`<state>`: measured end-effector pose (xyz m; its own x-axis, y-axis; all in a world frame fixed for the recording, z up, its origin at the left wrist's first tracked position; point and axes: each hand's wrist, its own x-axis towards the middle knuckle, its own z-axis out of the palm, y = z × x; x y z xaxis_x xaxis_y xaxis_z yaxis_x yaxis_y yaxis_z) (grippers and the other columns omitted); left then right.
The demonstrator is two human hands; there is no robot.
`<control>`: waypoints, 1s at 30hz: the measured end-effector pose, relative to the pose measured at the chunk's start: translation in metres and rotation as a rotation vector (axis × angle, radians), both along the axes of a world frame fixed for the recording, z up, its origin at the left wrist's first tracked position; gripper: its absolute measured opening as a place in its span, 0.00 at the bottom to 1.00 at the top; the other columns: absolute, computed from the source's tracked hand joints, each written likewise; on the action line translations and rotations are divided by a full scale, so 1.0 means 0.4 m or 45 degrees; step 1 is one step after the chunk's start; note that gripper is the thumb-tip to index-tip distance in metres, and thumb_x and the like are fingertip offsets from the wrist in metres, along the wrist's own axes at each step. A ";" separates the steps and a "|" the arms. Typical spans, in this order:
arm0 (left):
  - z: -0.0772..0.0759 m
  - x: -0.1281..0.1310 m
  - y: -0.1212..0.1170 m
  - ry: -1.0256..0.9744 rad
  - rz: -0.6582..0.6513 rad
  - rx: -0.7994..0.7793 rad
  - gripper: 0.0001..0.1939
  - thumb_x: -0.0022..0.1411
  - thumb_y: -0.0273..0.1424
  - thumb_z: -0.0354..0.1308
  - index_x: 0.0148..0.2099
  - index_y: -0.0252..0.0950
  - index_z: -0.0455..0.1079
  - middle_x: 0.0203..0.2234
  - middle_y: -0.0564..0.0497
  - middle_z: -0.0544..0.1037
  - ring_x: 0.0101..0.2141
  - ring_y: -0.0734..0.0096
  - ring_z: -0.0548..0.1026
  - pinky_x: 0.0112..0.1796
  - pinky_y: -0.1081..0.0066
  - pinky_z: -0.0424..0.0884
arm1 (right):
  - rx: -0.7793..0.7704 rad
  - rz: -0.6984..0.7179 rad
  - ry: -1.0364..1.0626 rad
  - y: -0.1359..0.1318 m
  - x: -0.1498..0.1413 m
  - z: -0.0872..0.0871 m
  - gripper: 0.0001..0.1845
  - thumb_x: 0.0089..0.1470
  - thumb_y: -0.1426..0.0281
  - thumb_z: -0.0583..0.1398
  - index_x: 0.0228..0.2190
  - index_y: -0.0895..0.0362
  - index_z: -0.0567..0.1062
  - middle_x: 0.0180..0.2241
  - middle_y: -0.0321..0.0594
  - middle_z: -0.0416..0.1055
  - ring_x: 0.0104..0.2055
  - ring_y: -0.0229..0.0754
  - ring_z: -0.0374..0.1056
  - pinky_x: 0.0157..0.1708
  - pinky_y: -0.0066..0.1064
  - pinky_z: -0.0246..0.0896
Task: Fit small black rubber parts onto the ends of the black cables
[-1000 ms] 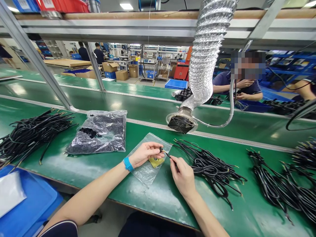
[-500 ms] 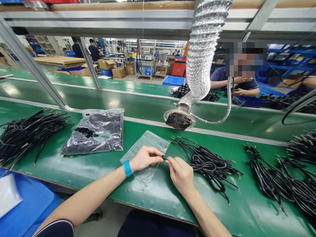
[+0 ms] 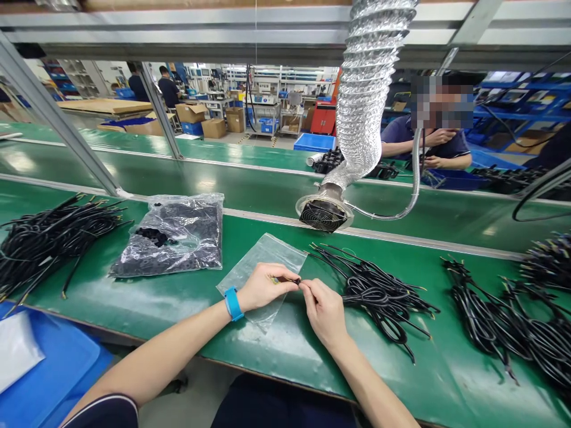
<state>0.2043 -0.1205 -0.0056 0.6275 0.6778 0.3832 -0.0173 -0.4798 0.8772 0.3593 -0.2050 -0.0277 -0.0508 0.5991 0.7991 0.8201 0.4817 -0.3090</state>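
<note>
Bright, even light reaches my green worktop [image 3: 464, 362], leaving pale glare below my fingers [image 3: 313, 289] (a soft patch); the silver duct [image 3: 362, 107] glints, and wide-angle distortion stretches my forearms [image 3: 169, 352] toward the lower edge.

Green bench [image 3: 267, 356] across frame. Metal beam [image 3: 178, 52] spanning top. Upper centre: red cabinet [image 3: 323, 119]; cardboard boxes [image 3: 213, 128] left of it. Upper right: blue shelving [image 3: 530, 107]. Light glare [image 3: 18, 160] on bench, far left.

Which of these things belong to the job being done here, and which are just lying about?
Seem to belong:
Black piece between left hand and right hand
Cables beside the right hand, probably
Parts bag, probably
Clear bag beneath left hand, perhaps

Apparently just about:
Red cabinet
Cardboard boxes
Far blue tray
</note>
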 end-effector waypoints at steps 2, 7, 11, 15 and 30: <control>-0.001 -0.001 0.005 0.011 0.022 -0.080 0.12 0.55 0.34 0.64 0.38 0.30 0.78 0.32 0.47 0.77 0.32 0.74 0.73 0.35 0.75 0.68 | 0.022 0.005 0.020 0.000 0.003 -0.002 0.06 0.61 0.79 0.57 0.41 0.61 0.69 0.31 0.36 0.65 0.32 0.31 0.61 0.33 0.24 0.55; -0.010 0.000 0.004 0.059 0.018 -0.170 0.13 0.53 0.34 0.65 0.38 0.29 0.77 0.33 0.47 0.77 0.34 0.72 0.74 0.37 0.74 0.68 | 0.001 0.032 0.007 -0.004 0.010 -0.005 0.04 0.60 0.80 0.56 0.38 0.62 0.68 0.29 0.37 0.63 0.31 0.32 0.58 0.32 0.26 0.52; -0.012 0.003 -0.005 0.052 0.004 -0.021 0.09 0.54 0.32 0.65 0.36 0.32 0.78 0.32 0.49 0.77 0.33 0.74 0.74 0.37 0.75 0.68 | 0.017 0.032 -0.027 -0.006 0.009 0.001 0.03 0.60 0.80 0.56 0.34 0.63 0.68 0.26 0.37 0.59 0.28 0.32 0.54 0.28 0.26 0.47; -0.011 0.004 -0.007 0.007 -0.022 0.045 0.08 0.55 0.32 0.65 0.36 0.31 0.78 0.32 0.49 0.78 0.33 0.75 0.74 0.38 0.76 0.69 | 0.004 0.033 -0.006 -0.006 0.007 0.003 0.05 0.61 0.80 0.55 0.32 0.63 0.68 0.25 0.37 0.59 0.26 0.31 0.54 0.28 0.26 0.47; -0.010 0.005 -0.011 -0.014 0.081 0.479 0.12 0.60 0.30 0.62 0.47 0.36 0.74 0.36 0.54 0.78 0.36 0.82 0.76 0.40 0.84 0.70 | -0.003 0.012 0.095 -0.011 0.011 0.026 0.07 0.62 0.75 0.56 0.31 0.62 0.70 0.27 0.35 0.65 0.27 0.30 0.59 0.30 0.25 0.51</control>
<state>0.2061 -0.1247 -0.0096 0.5831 0.5261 0.6190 0.0145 -0.7686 0.6395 0.3636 -0.2096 -0.0171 0.0031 0.6010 0.7993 0.7903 0.4883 -0.3702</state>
